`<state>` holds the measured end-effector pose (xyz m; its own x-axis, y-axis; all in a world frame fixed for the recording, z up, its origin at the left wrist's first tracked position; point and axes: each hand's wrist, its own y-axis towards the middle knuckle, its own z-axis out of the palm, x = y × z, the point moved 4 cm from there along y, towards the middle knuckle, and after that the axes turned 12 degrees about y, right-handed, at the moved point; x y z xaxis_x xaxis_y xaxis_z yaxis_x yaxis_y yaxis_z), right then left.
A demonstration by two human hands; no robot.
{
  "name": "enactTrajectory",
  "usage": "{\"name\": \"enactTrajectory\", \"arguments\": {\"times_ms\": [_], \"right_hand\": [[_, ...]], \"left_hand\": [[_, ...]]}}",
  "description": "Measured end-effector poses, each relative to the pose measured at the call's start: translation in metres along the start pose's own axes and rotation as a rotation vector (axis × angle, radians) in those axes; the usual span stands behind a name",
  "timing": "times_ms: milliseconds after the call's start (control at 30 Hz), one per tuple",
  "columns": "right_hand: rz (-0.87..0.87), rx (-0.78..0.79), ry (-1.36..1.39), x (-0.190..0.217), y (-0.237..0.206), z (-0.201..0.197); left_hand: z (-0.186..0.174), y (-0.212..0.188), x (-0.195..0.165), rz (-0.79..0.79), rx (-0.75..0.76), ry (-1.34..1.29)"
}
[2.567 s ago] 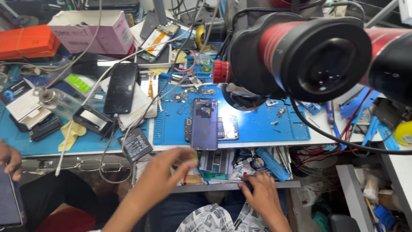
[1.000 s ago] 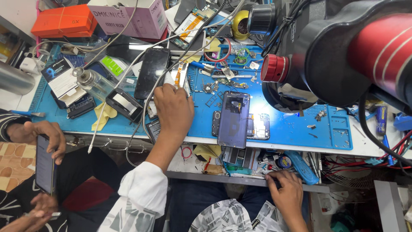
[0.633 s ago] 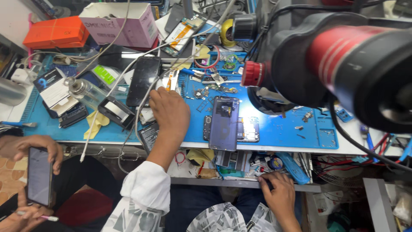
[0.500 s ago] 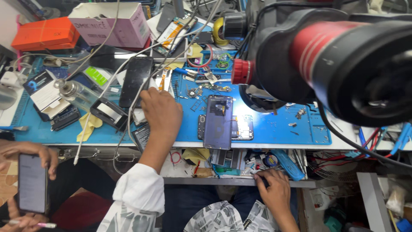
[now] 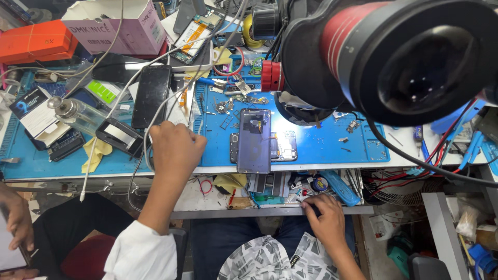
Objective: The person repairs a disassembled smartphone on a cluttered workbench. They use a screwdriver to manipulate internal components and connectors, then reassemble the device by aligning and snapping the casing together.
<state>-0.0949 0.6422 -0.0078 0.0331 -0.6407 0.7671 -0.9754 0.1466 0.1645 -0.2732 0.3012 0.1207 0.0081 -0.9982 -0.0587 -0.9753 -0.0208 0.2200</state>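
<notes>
Left hand (image 5: 176, 148) on the blue mat (image 5: 321, 150), at centre left of the frame, fingers curled down and narrow; cannot tell whether anything small sits under them. Right hand (image 5: 324, 215) lower, right of centre, fingertips bent over the front edge of the open drawer (image 5: 270, 189) below the tabletop, holding nothing visible.

Phone (image 5: 254, 140) flat on the mat near the middle of the frame, back side up, long axis running from top to bottom of the picture, lower end just at the tabletop edge. Under it, crosswise, a second opened phone (image 5: 282, 147), touching.

From the left hand, phone just beside, to the right in the frame, at nearly the same height. From the right hand, up and to the left, farther. Left hand nearer.

Microscope (image 5: 394, 57) large at upper right. Black phone (image 5: 151, 96) and white cable (image 5: 111, 135) at the left of the left hand. Another person's hand (image 5: 18, 220) at lower left edge.
</notes>
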Motion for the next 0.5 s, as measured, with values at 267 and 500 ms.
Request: {"name": "enactTrajectory", "arguments": {"times_ms": [267, 500], "right_hand": [[0.076, -0.049, 0.262, -0.013, -0.002, -0.003], [0.026, -0.209, 0.193, 0.041, -0.009, -0.023]], "left_hand": [[0.007, -0.025, 0.039, -0.096, 0.297, -0.413], [-0.031, -0.077, 0.036, 0.003, 0.116, -0.649]]}}
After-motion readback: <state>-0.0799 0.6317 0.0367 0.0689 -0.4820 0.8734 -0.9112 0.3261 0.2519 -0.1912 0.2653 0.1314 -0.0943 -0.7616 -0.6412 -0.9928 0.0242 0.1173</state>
